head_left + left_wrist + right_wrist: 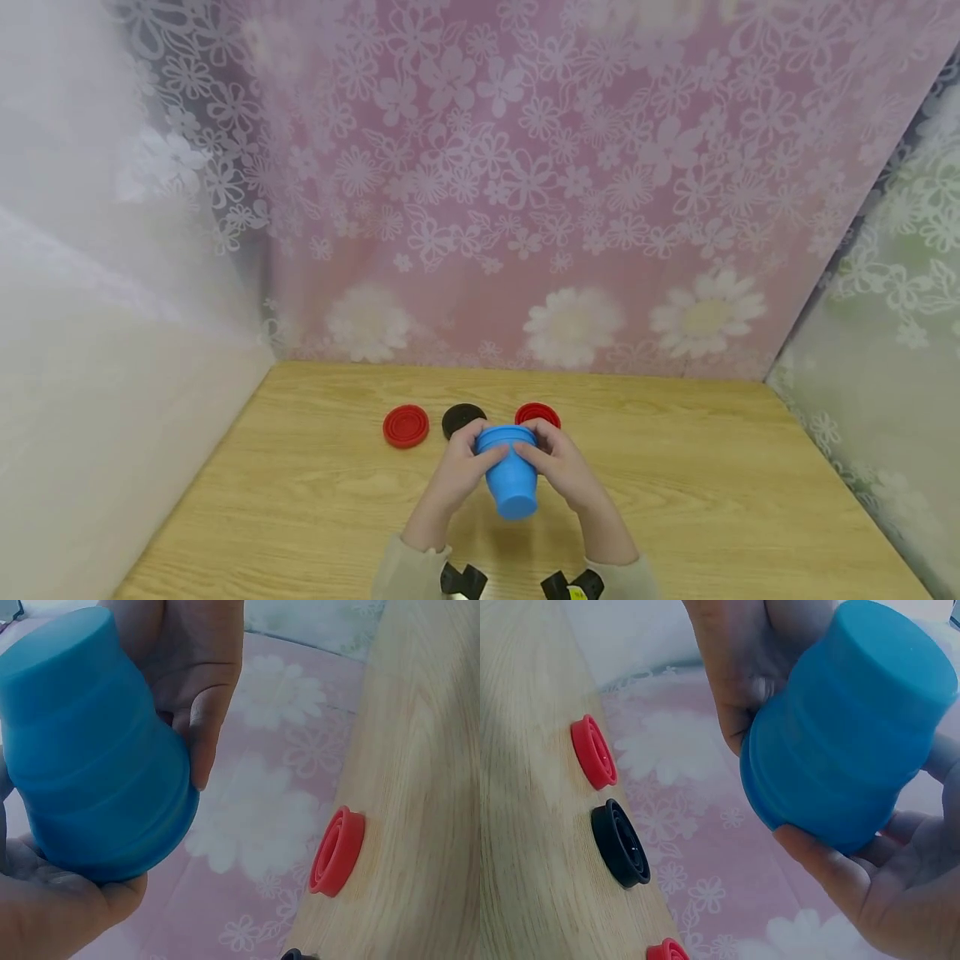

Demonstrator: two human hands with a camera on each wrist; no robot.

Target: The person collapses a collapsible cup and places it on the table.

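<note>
A blue collapsible cup [513, 475], drawn out to full height with stepped rings round its wall, is held above the table by both hands. Its wide rim points away from me and its narrow base tilts toward me. My left hand [459, 468] grips the left side near the rim, thumb laid along the wall. On the opposite side my right hand [564, 468] grips it likewise, its thumb close to the other one. Both wrist views show the ringed wall of the cup [97, 750] and its flat base, with fingers partly hidden behind it.
Beyond the hands, a red ringed disc [406, 427], a black disc [463, 418] and another red disc [537, 414] lie in a row on the wooden table [337, 500]. A pink flowered sheet [480, 208] hangs behind, with pale sheets at both sides.
</note>
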